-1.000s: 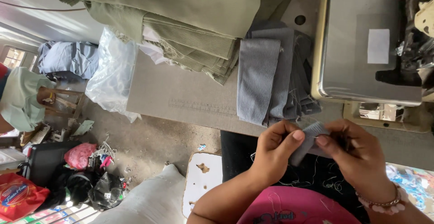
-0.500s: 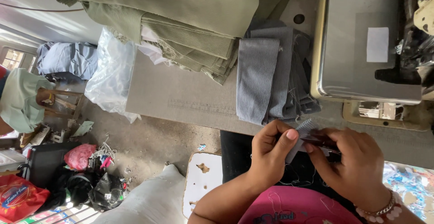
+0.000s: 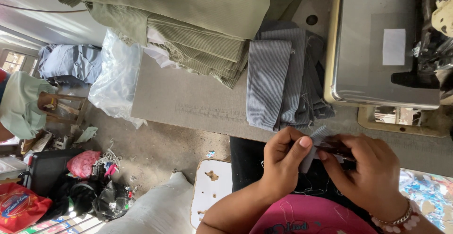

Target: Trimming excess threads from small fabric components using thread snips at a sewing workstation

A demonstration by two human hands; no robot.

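Note:
Both hands meet over my lap at the table's near edge. My left hand [image 3: 283,161] pinches a small grey ribbed fabric piece [image 3: 315,142] between thumb and fingers. My right hand [image 3: 365,175], with a beaded bracelet at the wrist, grips the same piece from the right; a small dark object shows between its fingers, too hidden to identify. A stack of grey ribbed fabric strips [image 3: 283,78] lies on the table [image 3: 188,106] just beyond the hands.
A pile of folded olive-green fabric [image 3: 188,17] fills the table's far side. A sewing machine [image 3: 382,50] stands at the right. A clear plastic bag [image 3: 115,80] hangs off the left edge. Bags, clutter and a white sack [image 3: 151,210] cover the floor at left.
The hands have closed in together on the grey piece, which was held spread wider a second ago. The right hand's fingers now cover more of it.

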